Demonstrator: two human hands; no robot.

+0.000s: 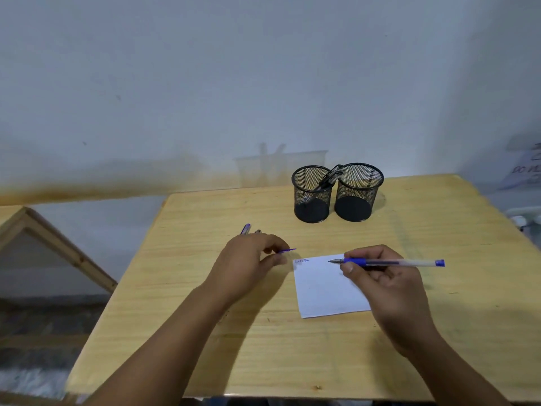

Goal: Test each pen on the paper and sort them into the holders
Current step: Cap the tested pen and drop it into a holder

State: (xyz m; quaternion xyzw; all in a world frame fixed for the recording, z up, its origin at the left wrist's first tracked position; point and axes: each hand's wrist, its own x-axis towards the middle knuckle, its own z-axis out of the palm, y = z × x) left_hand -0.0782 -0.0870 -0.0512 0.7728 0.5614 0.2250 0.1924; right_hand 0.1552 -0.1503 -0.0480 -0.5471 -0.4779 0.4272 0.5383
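Pale wall (205, 68) backs a wooden bench (263, 347). Upper centre, two mesh holders: left holder (311, 194) contains pens, right holder (358, 191) bare. Right hand (383, 276) pinches a blue pen (389, 262) over paper (325, 285); left hand (248, 262) pinches a cap (288, 250).

Pens behind left hand (248, 260): mostly hidden, count unclear.
Writing on paper (322, 285): too small to read.
Sign right of holders (336, 194): blurred, cut off.
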